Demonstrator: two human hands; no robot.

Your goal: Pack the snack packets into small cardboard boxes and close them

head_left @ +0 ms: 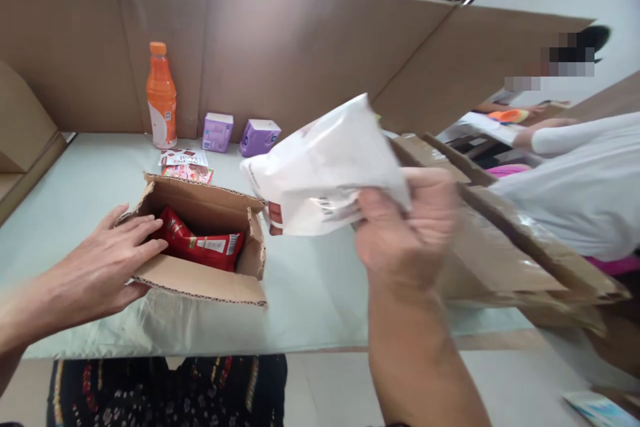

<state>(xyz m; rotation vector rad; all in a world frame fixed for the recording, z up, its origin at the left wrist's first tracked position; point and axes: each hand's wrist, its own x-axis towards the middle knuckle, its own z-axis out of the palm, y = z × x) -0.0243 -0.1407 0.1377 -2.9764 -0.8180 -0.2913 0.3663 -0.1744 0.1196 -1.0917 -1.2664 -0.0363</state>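
My left hand [107, 260] rests flat on the left flap of a small open cardboard box [210, 283], fingers spread over its rim. Inside the box lies a red snack packet [200, 243]. My right hand [405, 227] is raised to the right of the box and grips a white plastic mailer bag [320, 170] by its lower edge. The bag hangs in the air above the table [310, 280], partly crumpled.
At the back stand an orange drink bottle [161, 97], two purple boxes [217, 131] [259, 137] and small printed packets [185, 165]. Cardboard walls [280, 47] fence the table. Flattened cardboard [505, 247] lies at the right, beside another person's white sleeve [580, 180].
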